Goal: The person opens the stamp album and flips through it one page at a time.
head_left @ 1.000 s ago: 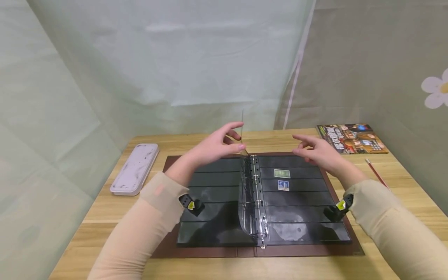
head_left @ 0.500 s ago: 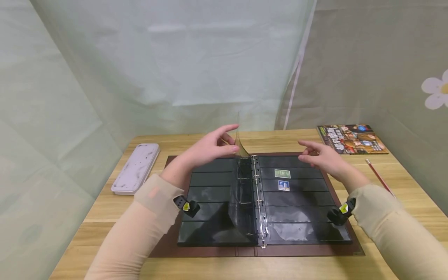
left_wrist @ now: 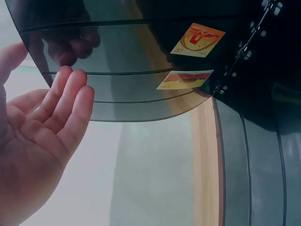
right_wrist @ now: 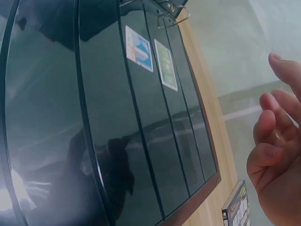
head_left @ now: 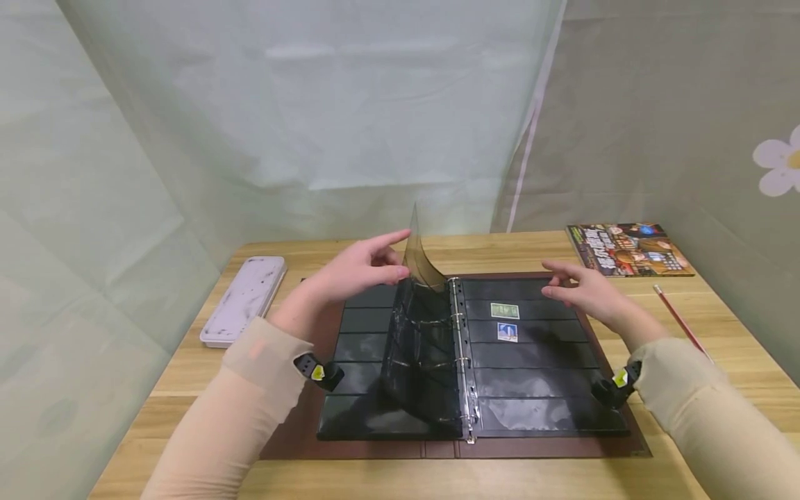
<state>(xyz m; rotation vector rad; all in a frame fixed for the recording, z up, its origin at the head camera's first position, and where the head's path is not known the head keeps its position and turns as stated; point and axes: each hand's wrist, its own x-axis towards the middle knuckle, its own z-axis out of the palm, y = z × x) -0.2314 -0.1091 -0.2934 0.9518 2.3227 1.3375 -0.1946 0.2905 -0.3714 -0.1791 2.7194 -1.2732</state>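
Observation:
An open stamp album [head_left: 531,357] with black pocket pages lies on the wooden table. One dark, see-through page [head_left: 425,347] stands raised, bowed to the left of the rings. My left hand [head_left: 359,267] is at its outer edge, index finger and thumb apart with their tips against the page; in the left wrist view, other fingertips are close to its surface. Two orange-yellow stamps [left_wrist: 197,40] show on this page. My right hand [head_left: 587,295] hovers over the right page's outer edge, fingers loosely bent, holding nothing. A green stamp [head_left: 505,310] and a blue stamp [head_left: 507,332] sit in that page.
A pale marbled case [head_left: 244,300] lies left of the album. At the back right is a book [head_left: 628,250] with a colourful cover, and a red pencil [head_left: 681,321] lies in front of it. Fabric sheets hang behind the table.
The raised page has gone from nearly upright to leaning left, with my left hand moving left along with it. My right hand has drifted slightly right and nearer.

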